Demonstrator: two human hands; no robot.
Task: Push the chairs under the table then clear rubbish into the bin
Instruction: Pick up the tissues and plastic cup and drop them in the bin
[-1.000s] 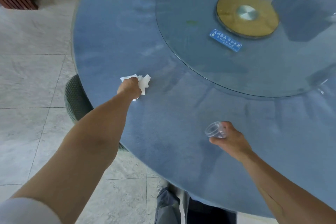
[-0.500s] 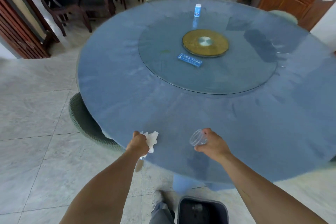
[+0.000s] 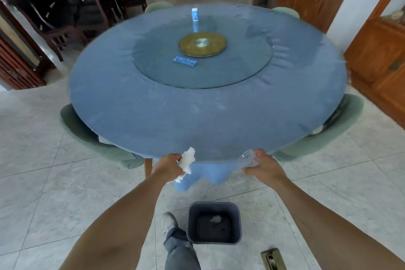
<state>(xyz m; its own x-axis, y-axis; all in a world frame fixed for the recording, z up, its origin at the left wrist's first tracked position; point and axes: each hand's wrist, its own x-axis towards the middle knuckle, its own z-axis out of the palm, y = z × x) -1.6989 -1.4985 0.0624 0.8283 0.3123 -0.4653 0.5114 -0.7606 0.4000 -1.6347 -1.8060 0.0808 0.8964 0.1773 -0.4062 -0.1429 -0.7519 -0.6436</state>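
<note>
Hands withdrawn past table edge: left hand (image 3: 168, 165) clutches tissue (image 3: 187, 161); right hand (image 3: 264, 165) grips cup (image 3: 246, 158).

Your hands sit at the table (image 3: 197, 120) edge at 12 o'clock, and the open bin (image 3: 214, 221) lies below at 6 with bare floor (image 3: 65, 193) between. Your shoe (image 3: 169, 221) just beside the bin's 9 o'clock side crowds that approach. Green chairs (image 3: 92, 138) block the table's 8 and 4 o'clock flanks.
</note>
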